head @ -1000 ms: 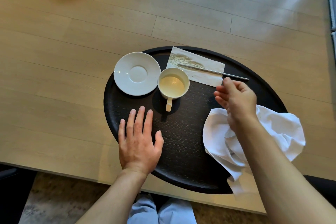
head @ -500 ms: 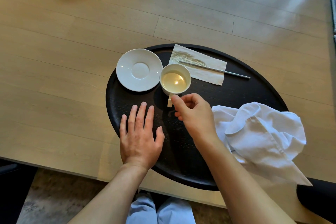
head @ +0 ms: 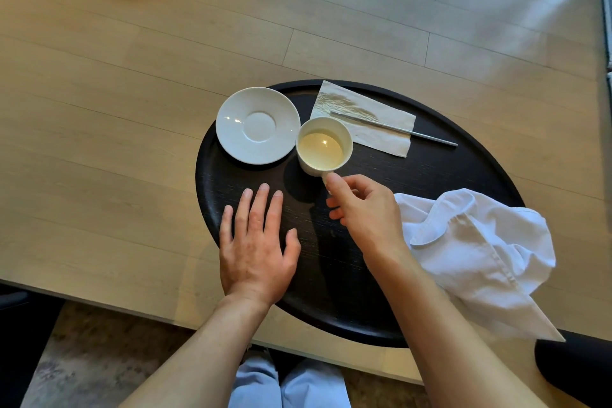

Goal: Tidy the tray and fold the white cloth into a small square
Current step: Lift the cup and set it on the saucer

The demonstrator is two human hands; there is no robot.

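A round black tray (head: 447, 175) lies on the wooden table. On it stand an empty white saucer (head: 257, 125) at the back left and a white cup (head: 324, 146) of pale liquid beside it. A metal stick (head: 394, 128) rests on a stained paper napkin (head: 364, 118) behind the cup. The crumpled white cloth (head: 477, 248) lies over the tray's right rim. My left hand (head: 256, 242) rests flat on the tray, fingers apart. My right hand (head: 362, 209) pinches the cup's handle, which it hides.
The light wooden table (head: 132, 109) extends far to the left and back. Its near edge runs just below the tray, which overhangs it slightly. My knees in light blue trousers (head: 288, 384) show under the edge. A dark object (head: 576, 364) sits at the lower right.
My right hand moved from near the metal stick down and left to the cup's handle and closed on it. The cloth it covered lies uncovered. My left hand stayed put.
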